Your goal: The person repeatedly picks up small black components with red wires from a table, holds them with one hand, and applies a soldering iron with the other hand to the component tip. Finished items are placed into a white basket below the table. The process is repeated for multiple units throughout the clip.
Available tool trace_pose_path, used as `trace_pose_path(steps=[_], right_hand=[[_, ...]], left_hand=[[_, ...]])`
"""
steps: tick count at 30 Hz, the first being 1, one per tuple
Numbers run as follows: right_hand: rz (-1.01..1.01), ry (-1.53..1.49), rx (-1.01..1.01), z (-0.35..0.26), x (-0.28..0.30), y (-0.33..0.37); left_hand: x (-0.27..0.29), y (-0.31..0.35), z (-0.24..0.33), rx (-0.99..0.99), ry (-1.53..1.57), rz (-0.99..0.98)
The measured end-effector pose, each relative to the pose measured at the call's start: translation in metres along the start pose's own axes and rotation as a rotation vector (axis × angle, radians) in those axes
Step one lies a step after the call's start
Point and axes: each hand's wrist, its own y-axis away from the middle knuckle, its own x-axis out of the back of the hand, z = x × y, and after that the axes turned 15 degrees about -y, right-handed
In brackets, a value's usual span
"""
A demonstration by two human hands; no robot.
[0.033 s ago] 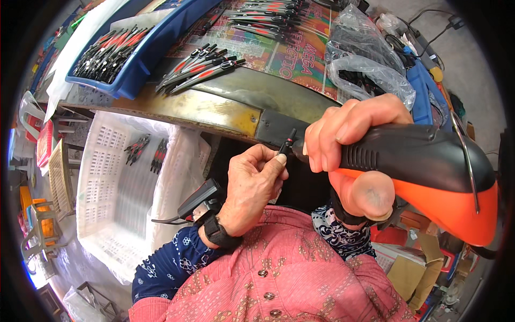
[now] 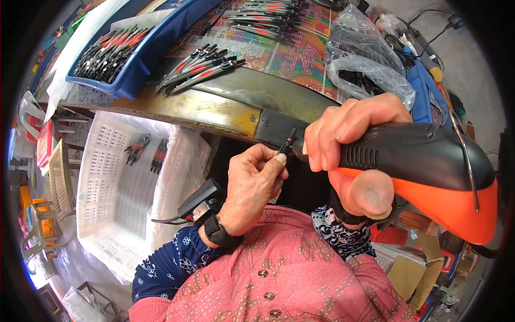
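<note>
Between its thumb and fingertips, my left hand (image 2: 249,182) pinches a small slim black piece (image 2: 287,146) with a touch of red; its exact kind is too small to make out. My right hand (image 2: 359,137) is wrapped round a black-and-orange electric screwdriver (image 2: 429,158) with a thin metal hanging loop at its rear end. The tool's narrow front end points left and meets or nearly meets the black piece; my fingers partly hide that spot. Beyond my hands, a small pile of pen-like pieces (image 2: 201,70) in grey, black and red lies at the bench edge.
A blue bin (image 2: 126,80) holds many similar pen-like pieces. More lie in a row (image 2: 268,19) on printed card. A clear plastic bag (image 2: 365,48) of dark parts is at the right. Below the metal bench edge (image 2: 214,110) stands a lined white crate (image 2: 102,177) with several pieces.
</note>
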Motion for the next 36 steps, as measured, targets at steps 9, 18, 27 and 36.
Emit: trace_pose_path(steps=[9, 18, 27, 36], right_hand=[[0.145, -0.060, 0.074, 0.010, -0.013, -0.003], [0.122, -0.067, 0.159, 0.009, -0.019, -0.003], [0.137, -0.014, 0.130, 0.011, -0.020, -0.007], [0.028, -0.120, 0.107, 0.014, -0.017, -0.016]], left_hand=[[0.001, 0.004, 0.001, -0.046, -0.035, 0.023], [0.004, 0.003, 0.001, 0.005, -0.046, 0.022], [0.010, 0.003, 0.000, 0.035, -0.056, -0.027], [0.010, 0.002, 0.001, -0.023, -0.077, -0.007]])
